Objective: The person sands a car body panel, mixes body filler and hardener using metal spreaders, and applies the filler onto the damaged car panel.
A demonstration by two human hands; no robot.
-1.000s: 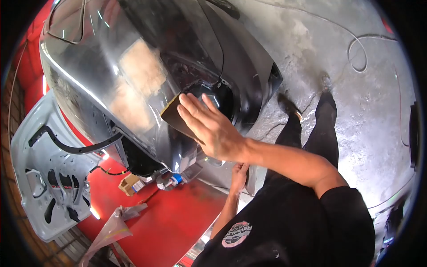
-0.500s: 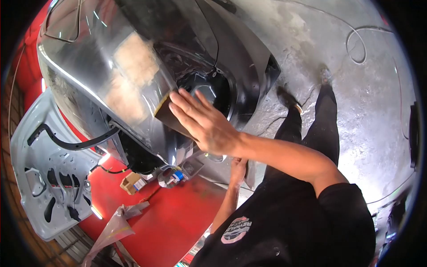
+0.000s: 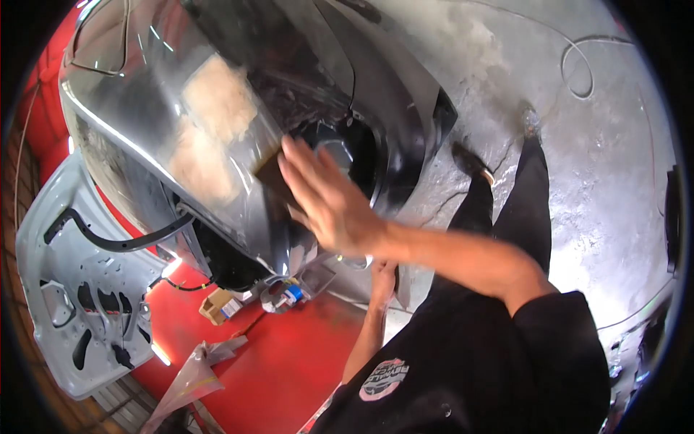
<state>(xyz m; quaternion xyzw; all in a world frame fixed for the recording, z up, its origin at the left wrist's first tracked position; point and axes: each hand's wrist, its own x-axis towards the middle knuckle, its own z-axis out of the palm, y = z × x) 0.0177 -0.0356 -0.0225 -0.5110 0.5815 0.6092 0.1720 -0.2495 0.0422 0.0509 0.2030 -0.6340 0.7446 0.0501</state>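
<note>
My right hand (image 3: 329,199) lies over a dark brown sanding block (image 3: 271,173) with a yellowish edge. Its fingers stretch along the block and press it to the grey car body (image 3: 249,148). Just beyond the block, two pale, dull sanded patches (image 3: 220,101) join on the glossy panel. Lower down, my left hand (image 3: 384,278) is by the car's lower edge, partly behind my right forearm; its fingers are largely hidden. Near my right fingertips is a dark round opening (image 3: 336,141) in the body.
A bare grey car panel (image 3: 94,253) with cut-outs stands at left. On the red surface (image 3: 289,362) are a small cardboard box (image 3: 217,306), a blue-and-white item (image 3: 291,294) and a clear plastic sheet (image 3: 189,376). A hose (image 3: 578,72) loops on the concrete floor (image 3: 614,181).
My right hand and the sanding block have shifted slightly along the panel, and the hand is now blurred. My left hand stays by the car's lower edge.
</note>
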